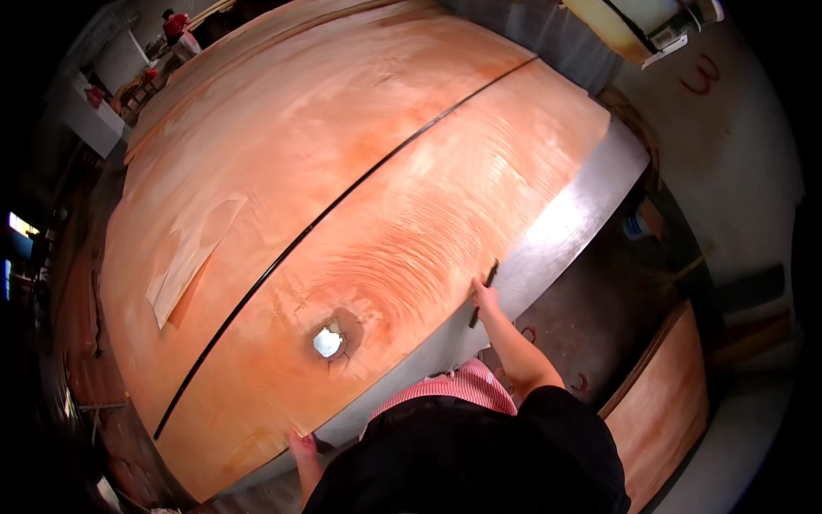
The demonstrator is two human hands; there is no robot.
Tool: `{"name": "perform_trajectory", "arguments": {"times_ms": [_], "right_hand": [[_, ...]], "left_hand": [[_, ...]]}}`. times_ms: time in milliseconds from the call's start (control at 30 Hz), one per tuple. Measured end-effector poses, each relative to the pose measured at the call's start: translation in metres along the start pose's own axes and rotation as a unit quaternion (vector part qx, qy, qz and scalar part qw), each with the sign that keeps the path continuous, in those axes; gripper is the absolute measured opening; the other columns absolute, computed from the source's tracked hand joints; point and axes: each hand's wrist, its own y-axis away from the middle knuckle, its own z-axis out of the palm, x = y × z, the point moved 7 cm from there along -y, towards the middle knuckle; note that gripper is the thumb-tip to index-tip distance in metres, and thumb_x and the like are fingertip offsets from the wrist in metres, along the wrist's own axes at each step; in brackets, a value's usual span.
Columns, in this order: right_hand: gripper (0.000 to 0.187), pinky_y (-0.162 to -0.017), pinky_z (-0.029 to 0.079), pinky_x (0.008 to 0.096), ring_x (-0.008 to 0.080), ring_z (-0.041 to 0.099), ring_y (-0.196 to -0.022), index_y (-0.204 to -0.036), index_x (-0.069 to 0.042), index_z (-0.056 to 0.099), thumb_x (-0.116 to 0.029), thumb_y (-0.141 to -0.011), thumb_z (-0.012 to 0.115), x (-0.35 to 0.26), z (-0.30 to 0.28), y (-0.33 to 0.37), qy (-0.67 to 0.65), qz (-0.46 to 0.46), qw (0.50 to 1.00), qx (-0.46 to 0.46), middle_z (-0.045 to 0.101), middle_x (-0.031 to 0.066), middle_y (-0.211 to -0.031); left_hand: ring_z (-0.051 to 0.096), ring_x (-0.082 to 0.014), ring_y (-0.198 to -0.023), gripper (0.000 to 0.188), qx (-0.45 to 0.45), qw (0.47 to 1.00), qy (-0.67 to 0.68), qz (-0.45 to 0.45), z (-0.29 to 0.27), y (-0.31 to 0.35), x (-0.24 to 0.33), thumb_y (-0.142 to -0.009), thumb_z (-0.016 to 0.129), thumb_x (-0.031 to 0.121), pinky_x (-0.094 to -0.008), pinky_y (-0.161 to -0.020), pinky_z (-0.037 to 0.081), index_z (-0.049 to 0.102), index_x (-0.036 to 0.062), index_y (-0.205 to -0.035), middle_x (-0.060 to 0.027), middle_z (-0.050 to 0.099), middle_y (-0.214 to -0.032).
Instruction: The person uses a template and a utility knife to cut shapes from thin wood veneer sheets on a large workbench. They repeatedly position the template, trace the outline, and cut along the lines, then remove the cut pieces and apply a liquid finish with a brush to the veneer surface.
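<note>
One wood sheet extends forward from the left hand.

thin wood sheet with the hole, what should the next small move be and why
Perhaps bring the dark narrow tool in the right hand over to the hole: its rim looks ragged, the tool is at the near edge of the thin wood sheet, and the left hand, at that same edge, could steady the sheet.
</note>
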Motion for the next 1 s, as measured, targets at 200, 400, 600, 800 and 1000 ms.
{"name": "perform_trajectory", "arguments": {"times_ms": [200,400,600,800,1000], "right_hand": [[0.023,-0.032,0.024,0.0226,0.0075,0.034,-0.035,-0.067,-0.008,0.049,-0.026,-0.073,0.061,-0.001,-0.024,0.004,0.069,-0.004,0.994,0.088,0.041,-0.0017,-0.049],[0.023,-0.050,0.048,0.0405,0.0170,0.049,-0.055,-0.080,-0.005,0.050,-0.027,-0.079,0.055,-0.002,-0.020,0.035,0.056,-0.037,0.992,0.109,0.055,0.0062,-0.072],[0.025,-0.033,0.030,0.0213,0.0070,0.036,-0.039,-0.073,-0.005,0.055,-0.028,-0.081,0.051,0.014,-0.041,0.074,0.123,-0.023,0.989,0.083,0.045,-0.0004,-0.055],[0.024,-0.032,0.019,0.0189,0.0033,0.027,-0.036,-0.080,-0.006,0.059,-0.027,-0.082,0.050,0.017,0.016,0.101,0.101,-0.026,0.995,0.000,0.040,-0.0039,-0.052],[0.024,-0.031,0.019,0.0191,0.0029,0.026,-0.035,-0.085,-0.004,0.060,-0.025,-0.083,0.049,-0.005,0.087,0.131,0.154,-0.046,0.982,-0.101,0.040,-0.0038,-0.049]], "left_hand": [[0.057,-0.0197,-0.079,0.032,-0.028,0.996,-0.034,-0.079,0.011,-0.026,0.005,-0.086,0.039,0.030,-0.0284,-0.061,0.048,0.050,0.0041,-0.100,-0.0070,0.058,-0.092],[0.060,-0.0180,-0.064,0.050,-0.127,0.855,-0.416,-0.283,0.026,0.046,0.046,-0.084,0.040,0.044,-0.0232,-0.047,0.044,0.052,-0.0032,-0.096,-0.0170,0.061,-0.084],[0.055,-0.0096,-0.053,0.031,-0.200,0.837,-0.501,-0.092,0.085,0.043,0.108,-0.087,0.040,0.029,-0.0194,-0.045,0.041,0.055,0.0019,-0.090,-0.0081,0.061,-0.072],[0.056,-0.0066,-0.063,0.028,-0.152,0.908,-0.389,0.036,0.152,-0.005,0.157,-0.086,0.045,0.027,-0.0180,-0.053,0.042,0.055,0.0022,-0.095,-0.0047,0.061,-0.083],[0.056,-0.0094,-0.067,0.029,-0.117,0.878,-0.420,0.201,0.210,-0.059,0.200,-0.082,0.051,0.028,-0.0226,-0.056,0.044,0.054,0.0023,-0.096,-0.0047,0.060,-0.079]]}}
